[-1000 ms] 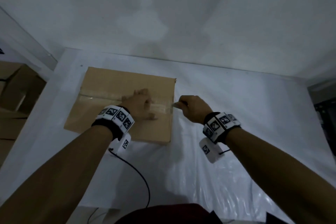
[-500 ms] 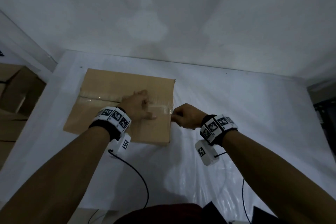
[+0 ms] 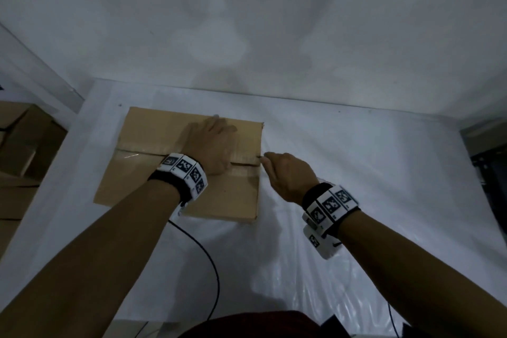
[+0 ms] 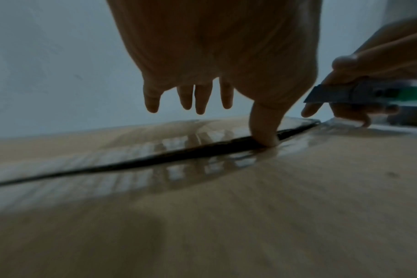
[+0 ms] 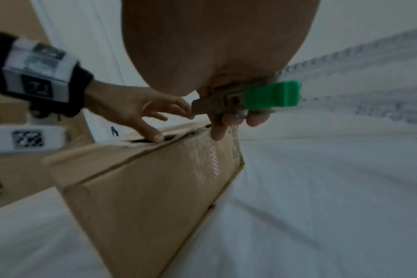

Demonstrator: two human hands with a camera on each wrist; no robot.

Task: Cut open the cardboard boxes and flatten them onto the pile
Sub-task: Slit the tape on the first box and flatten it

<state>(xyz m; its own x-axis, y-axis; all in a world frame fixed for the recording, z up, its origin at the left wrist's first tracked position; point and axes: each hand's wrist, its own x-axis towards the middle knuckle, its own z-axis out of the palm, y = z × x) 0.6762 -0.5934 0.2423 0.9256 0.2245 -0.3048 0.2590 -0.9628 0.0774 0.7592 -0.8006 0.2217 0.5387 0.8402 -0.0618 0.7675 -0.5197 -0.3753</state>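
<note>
A flat brown cardboard box (image 3: 153,129) (image 5: 141,190) (image 4: 226,216) lies on the white table, taped along its middle seam. The seam (image 4: 155,159) is slit open and shows as a dark gap. My left hand (image 3: 211,143) (image 4: 202,75) (image 5: 136,109) rests spread on the box top, its thumb (image 4: 264,127) pressing into the gap. My right hand (image 3: 285,173) (image 5: 226,116) is at the box's right edge and grips a utility knife (image 5: 250,99) (image 4: 360,92) with a green slider. The blade points at the seam's right end.
The table (image 3: 356,159) is covered with white plastic sheeting and meets a white wall behind. More cardboard boxes (image 3: 19,151) are stacked off the table's left side. A black cable (image 3: 208,255) runs from my left wrist toward me.
My left hand slid farther across the box top and spread out. My right hand with the knife moved up to the seam's right end. The seam now gapes open.
</note>
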